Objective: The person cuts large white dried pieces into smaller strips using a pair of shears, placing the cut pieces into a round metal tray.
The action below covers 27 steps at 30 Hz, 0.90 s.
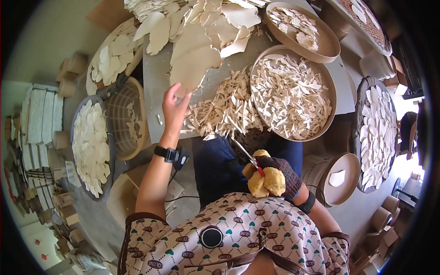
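My left hand (175, 110) is at the near tip of a large cream-coloured flat sheet (192, 55), its thumb and fingers closed on the edge. The sheet is thin and stiff-looking, with a ragged right side. In front of my lap, my right hand (288, 175), in a dark knitted glove, grips a pair of scissors (245, 152). Yellow foam-like padding (275, 181) surrounds their red handles. The blades point up and left, toward a heap of cut cream strips (227, 107) on the grey table (158, 75). Part of the right-hand fingers is hidden by the padding.
A round tray (333, 107) full of strips overhangs the table's near edge. Behind it stands another tray (332, 54) with pieces. A plastic basket (143, 117) and a tray of flat pieces (91, 146) are at the left; a bucket (343, 188) is at the right.
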Available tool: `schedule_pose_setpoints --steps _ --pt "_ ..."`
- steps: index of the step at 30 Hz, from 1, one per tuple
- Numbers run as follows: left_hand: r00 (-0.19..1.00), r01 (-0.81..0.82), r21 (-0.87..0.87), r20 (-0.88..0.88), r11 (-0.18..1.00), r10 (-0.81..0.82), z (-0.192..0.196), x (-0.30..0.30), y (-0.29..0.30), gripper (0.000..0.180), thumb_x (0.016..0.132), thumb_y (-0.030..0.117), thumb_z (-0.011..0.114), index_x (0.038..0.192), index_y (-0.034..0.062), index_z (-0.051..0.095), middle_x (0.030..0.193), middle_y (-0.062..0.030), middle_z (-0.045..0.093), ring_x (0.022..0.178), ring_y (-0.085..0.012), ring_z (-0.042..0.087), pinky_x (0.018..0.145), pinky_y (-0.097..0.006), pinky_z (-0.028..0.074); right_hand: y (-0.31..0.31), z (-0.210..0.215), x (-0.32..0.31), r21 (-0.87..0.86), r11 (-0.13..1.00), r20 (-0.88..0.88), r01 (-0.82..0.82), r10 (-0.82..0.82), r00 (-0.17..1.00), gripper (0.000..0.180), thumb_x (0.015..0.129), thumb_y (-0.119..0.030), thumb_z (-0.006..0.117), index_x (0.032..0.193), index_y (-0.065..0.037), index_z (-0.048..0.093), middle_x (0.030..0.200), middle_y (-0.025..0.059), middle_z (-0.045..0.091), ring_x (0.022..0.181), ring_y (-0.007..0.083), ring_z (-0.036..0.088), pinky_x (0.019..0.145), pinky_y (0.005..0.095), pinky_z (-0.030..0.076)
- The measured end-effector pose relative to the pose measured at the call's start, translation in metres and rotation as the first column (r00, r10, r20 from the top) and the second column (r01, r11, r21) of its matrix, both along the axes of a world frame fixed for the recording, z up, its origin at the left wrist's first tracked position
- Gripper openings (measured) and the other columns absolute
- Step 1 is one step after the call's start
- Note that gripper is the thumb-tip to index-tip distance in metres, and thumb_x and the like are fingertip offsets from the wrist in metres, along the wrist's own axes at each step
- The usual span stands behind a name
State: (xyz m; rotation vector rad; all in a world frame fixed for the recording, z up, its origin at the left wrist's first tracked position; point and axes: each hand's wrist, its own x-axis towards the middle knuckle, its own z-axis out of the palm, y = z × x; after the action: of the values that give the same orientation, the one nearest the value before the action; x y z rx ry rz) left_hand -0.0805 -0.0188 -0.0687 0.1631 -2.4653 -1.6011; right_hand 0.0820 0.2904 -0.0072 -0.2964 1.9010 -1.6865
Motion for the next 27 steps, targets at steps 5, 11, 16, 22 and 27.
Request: schedule_pose_setpoints --steps 5,11,16,22,27 --pt "0.974 0.008 -0.402 -0.203 0.915 -0.098 0.008 -0.023 0.02 0.058 0.07 0.011 0.07 0.123 0.0032 0.046 0.124 -0.016 0.046 0.116 -0.0278 0.044 0.099 -0.036 0.033 -0.006 -0.015 0.004 -0.084 0.996 0.201 0.024 -0.006 0.98 0.031 0.077 -0.018 0.061 0.105 -0.007 0.056 0.089 0.0116 0.063 0.082 0.0257 0.062 0.072 0.0316 0.049" --pt "0.969 0.001 -0.583 -0.201 0.813 -0.145 0.014 -0.021 0.011 0.044 0.074 0.001 0.058 0.118 0.0073 0.052 0.125 -0.0155 0.047 0.115 -0.0273 0.046 0.097 -0.036 0.036 -0.007 -0.021 0.007 0.013 1.0 0.025 -0.009 0.009 1.0 0.038 0.07 -0.02 0.067 0.104 -0.008 0.055 0.084 0.0113 0.061 0.079 0.0285 0.062 0.07 0.0334 0.049" --pt "0.894 -0.171 -0.545 -0.436 0.821 -0.103 0.052 -0.005 -0.013 0.031 0.074 -0.007 0.055 0.089 0.017 0.067 0.14 -0.0118 0.031 0.131 -0.0351 0.024 0.106 -0.042 0.022 -0.003 -0.016 0.002 -0.019 1.0 0.035 0.018 -0.017 0.999 0.035 0.068 -0.019 0.067 0.099 -0.007 0.055 0.081 0.0108 0.06 0.078 0.0287 0.061 0.07 0.0328 0.048" --pt "0.975 0.142 -0.201 -0.141 0.969 -0.173 0.078 0.033 -0.038 0.021 0.078 -0.009 0.047 0.087 0.0026 0.063 0.117 -0.0106 0.053 0.107 -0.0194 0.052 0.092 -0.028 0.038 0.003 -0.032 -0.002 -0.074 0.985 0.021 0.157 -0.156 0.988 0.011 0.084 -0.005 0.051 0.092 -0.002 0.057 0.087 0.007 0.06 0.082 0.0124 0.057 0.074 0.0255 0.047" --pt "0.948 0.243 0.551 0.037 0.798 -0.315 0.079 0.056 -0.021 0.033 0.089 0.013 0.036 0.112 -0.0062 0.049 0.11 -0.0145 0.054 0.102 -0.0212 0.053 0.09 -0.032 0.042 -0.008 -0.05 -0.008 -0.571 0.579 0.621 0.582 -0.159 0.767 0.015 0.089 -0.01 0.049 0.096 0.001 0.057 0.092 0.0081 0.062 0.086 0.0164 0.06 0.079 0.0287 0.049"
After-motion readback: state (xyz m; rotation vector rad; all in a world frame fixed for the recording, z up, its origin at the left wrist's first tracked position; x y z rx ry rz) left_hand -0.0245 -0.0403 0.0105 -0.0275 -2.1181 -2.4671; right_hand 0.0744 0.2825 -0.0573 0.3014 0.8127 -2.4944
